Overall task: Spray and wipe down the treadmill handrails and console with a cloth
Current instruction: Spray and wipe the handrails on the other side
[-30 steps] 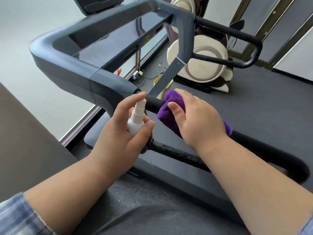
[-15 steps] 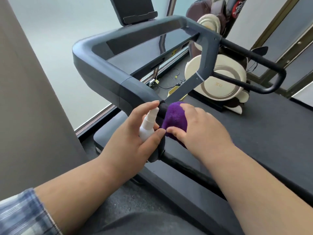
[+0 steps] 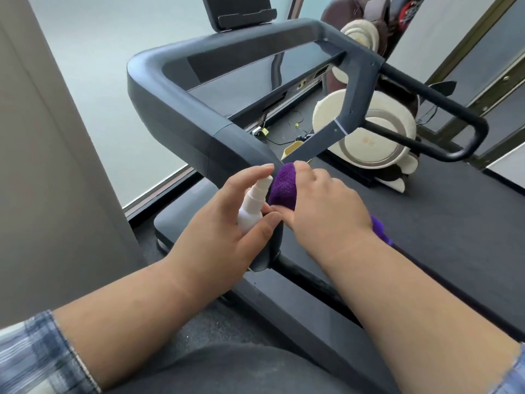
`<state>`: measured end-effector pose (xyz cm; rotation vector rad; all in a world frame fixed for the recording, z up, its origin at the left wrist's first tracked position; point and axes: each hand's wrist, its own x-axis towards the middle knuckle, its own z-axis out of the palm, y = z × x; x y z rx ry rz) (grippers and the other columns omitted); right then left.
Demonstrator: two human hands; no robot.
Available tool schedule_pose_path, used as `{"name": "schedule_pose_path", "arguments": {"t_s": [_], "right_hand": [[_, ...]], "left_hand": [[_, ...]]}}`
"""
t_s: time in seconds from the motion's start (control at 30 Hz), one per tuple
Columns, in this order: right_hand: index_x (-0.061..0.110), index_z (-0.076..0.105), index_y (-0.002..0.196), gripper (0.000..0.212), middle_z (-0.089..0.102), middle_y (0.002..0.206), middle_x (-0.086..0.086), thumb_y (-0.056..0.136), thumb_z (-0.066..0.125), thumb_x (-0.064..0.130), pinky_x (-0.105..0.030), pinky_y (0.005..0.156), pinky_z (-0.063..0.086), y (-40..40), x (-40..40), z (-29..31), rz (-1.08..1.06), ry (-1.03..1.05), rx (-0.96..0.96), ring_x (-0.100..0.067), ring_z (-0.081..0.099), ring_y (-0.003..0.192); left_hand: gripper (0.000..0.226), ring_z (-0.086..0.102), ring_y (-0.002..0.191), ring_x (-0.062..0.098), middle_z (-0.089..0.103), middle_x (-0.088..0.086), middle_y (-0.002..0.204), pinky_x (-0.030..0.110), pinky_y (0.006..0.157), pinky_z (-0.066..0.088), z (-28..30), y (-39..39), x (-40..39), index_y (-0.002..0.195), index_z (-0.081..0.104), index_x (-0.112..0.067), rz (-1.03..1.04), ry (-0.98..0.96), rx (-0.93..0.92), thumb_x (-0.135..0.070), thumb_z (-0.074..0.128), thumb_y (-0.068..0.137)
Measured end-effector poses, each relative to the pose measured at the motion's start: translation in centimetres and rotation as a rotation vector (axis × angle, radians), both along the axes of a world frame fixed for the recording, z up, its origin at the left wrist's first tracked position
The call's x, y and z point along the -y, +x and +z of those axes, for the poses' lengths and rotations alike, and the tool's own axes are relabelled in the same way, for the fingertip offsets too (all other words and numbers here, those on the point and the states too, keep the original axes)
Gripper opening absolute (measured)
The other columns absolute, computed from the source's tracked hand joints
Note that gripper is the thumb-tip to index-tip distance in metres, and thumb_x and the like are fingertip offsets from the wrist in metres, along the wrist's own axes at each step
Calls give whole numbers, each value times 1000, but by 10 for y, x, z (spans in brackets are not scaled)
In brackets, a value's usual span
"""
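Grey treadmill frame (image 3: 176, 109), dark belt (image 3: 426, 211), frosted window (image 3: 99, 66)

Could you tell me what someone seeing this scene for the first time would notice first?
The eye lands on the purple cloth at the centre, pressed by the right hand against the near handrail of the treadmill. Right beside it, the left hand holds a small white spray bottle, forefinger on its top. Behind the treadmill frame, at upper right, stands a cream and brown massage chair.
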<state>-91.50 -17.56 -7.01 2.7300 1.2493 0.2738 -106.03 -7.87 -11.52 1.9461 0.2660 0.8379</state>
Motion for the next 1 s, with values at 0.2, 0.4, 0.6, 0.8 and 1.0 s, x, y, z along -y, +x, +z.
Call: {"name": "schedule_pose_path", "arguments": {"t_s": [0.2,0.4,0.6,0.8,1.0], "right_hand": [[30,27,151,86,55,127,-2,81,40,78,-46,92,49,7,54,6,-38,52,-146,-28,56,114],[25,33,148,81,60,122,-4,84,28,75,-45,80,49,1,48,3,-58,46,-41,-31,61,103],[25,19,155,83,55,128,-11,89,32,74,-45,84,46,2,-12,-2,7,37,-55,-33,58,112],[41,40,136,62,59,119,3,86,27,75,-43,83,48,21,31,9,-31,106,-305,-27,60,109],[40,40,137,62,61,119,3,88,27,75,-41,81,48,18,39,13,-26,84,-277,-28,62,108]], "left_hand": [[53,63,80,14,62,-16,97,22,70,49,-2,7,-8,133,35,-61,-23,-9,16,-44,60,90],[53,62,79,16,62,-15,95,19,70,49,-5,4,-14,135,36,-58,-3,-6,35,-42,61,91],[53,64,84,9,62,-22,101,16,72,48,-4,1,-12,134,36,-58,-7,-13,21,-40,62,91],[52,63,79,17,63,-14,95,16,69,48,2,3,-10,135,36,-57,-36,-9,44,-40,61,92],[52,65,86,15,62,-14,96,25,74,49,-5,-4,-12,137,36,-56,-30,14,59,-42,60,93]]}}
